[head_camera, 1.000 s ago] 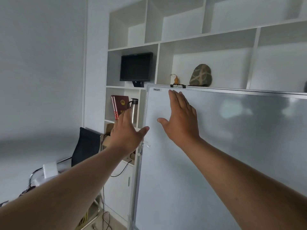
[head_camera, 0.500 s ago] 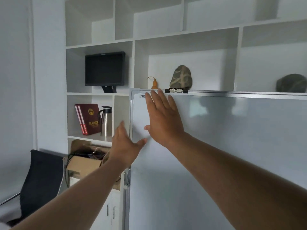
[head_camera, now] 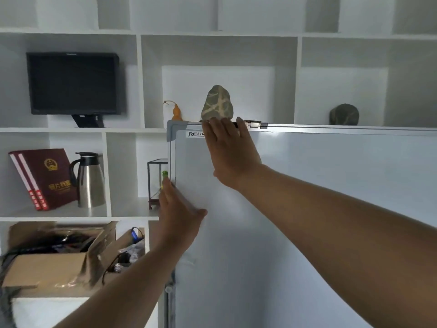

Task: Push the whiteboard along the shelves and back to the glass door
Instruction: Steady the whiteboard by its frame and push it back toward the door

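The whiteboard [head_camera: 319,209], grey-framed and blank, fills the right half of the view and stands in front of the white shelves [head_camera: 139,91]. My left hand [head_camera: 177,209] clasps the board's left edge at mid height, with the thumb on the front face and the fingers along the frame. My right hand [head_camera: 230,155] lies flat on the board near its top left corner, fingers spread, the tips touching the top rail. The board's lower part and its stand are out of view. No glass door is visible.
The shelves hold a black monitor [head_camera: 73,84], red books [head_camera: 43,178], a steel jug [head_camera: 91,181], a small glass case [head_camera: 157,181], an orange gourd [head_camera: 176,112] and two stones [head_camera: 217,102]. An open cardboard box [head_camera: 59,259] with cables sits on the cabinet at lower left.
The board has slid right along the shelves, uncovering the jug bay and glass case. My left hand closed in on the board's left edge; my right hand stayed flat near the top.
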Available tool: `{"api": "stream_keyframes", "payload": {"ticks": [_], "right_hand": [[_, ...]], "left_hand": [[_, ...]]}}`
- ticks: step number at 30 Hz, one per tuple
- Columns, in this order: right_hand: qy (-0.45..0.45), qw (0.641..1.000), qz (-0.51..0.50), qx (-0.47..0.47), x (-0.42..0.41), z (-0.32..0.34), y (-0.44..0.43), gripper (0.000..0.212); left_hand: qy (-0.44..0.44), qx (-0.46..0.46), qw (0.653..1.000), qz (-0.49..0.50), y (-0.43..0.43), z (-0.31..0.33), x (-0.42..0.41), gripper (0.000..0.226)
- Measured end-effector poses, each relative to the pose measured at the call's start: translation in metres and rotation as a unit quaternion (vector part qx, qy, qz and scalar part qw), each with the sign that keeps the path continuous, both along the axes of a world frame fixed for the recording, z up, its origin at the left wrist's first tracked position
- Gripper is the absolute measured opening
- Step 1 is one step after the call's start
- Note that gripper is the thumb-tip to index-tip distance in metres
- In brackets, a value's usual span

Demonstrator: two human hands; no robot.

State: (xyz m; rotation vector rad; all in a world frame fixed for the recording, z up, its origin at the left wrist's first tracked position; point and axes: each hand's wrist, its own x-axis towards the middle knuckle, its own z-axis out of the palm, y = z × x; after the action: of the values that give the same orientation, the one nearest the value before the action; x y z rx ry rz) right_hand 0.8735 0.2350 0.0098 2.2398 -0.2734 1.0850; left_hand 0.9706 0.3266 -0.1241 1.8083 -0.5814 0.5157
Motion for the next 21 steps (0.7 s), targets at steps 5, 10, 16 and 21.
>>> {"api": "stream_keyframes", "payload": {"ticks": [5,10,16,21], "right_hand": [[-0.006,1.000,-0.016,-0.003,0.029,-0.002,-0.020,0.095],[-0.008,1.000,-0.010,0.002,0.055,-0.003,-0.042,0.092],[-0.018,1.000,0.011,-0.001,0.087,-0.005,-0.075,0.092],[-0.013,1.000,0.014,-0.005,0.113,-0.005,-0.101,0.091]], "left_hand": [[-0.012,0.011,1.000,-0.006,-0.019,-0.001,0.030,0.120],[-0.013,0.013,1.000,-0.024,-0.039,0.000,0.053,0.120],[-0.007,0.014,0.999,-0.030,-0.065,0.004,0.083,0.102],[0.017,0.014,0.999,-0.032,-0.089,0.004,0.105,0.102]]}}
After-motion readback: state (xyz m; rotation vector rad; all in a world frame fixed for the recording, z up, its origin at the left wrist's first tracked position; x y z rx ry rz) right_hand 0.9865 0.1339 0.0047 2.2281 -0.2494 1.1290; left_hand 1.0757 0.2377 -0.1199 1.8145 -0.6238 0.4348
